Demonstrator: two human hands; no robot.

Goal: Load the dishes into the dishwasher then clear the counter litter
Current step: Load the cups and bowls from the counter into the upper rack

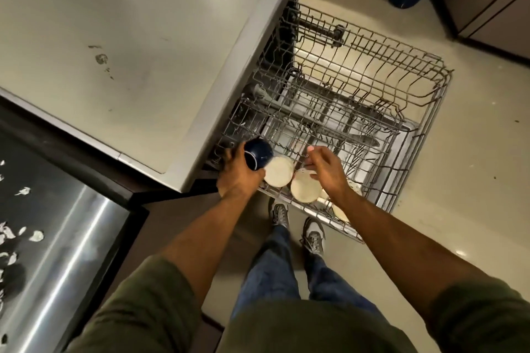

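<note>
Loading is under way: the left hand [239,178] grips a blue cup [258,157] over the rack [415,112], at nine o'clock of two white bowls [292,179]. The right hand [325,170] touches one bowl, fingers loosely bent. Next, seat the cup between tines.

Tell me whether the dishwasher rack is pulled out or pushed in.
Pulled out: the rack extends past the counter edge over the floor, bowls standing in it.
</note>
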